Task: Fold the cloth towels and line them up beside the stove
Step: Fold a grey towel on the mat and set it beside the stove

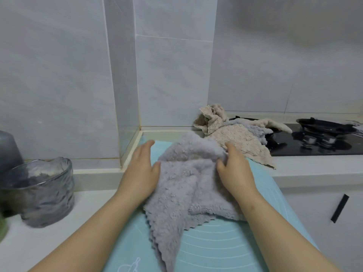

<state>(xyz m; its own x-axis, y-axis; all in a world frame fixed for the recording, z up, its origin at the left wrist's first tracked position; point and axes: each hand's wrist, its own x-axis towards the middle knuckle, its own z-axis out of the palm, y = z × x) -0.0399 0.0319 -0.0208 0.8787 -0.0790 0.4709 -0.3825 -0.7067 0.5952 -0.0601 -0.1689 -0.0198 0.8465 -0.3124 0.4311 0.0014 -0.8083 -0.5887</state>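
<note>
A fluffy grey towel (182, 185) lies crumpled on a light blue mat (212, 244) in the middle of the counter. My left hand (140, 169) rests flat at the towel's left edge, fingers straight, thumb touching the cloth. My right hand (233, 169) lies on the towel's right side with fingers curled into the fabric. Behind the grey towel, a beige towel (235, 136) is heaped in a pile that spills onto the black stove (314, 142); a bit of another grey cloth (257, 130) shows within that heap.
A ribbed glass bowl (43, 191) stands on the counter at the left, a dark grey container (7, 150) behind it. Pan supports sit on the stove's burner (324, 128). White tiled walls enclose the back and a corner column. A black cabinet handle (339, 208) is lower right.
</note>
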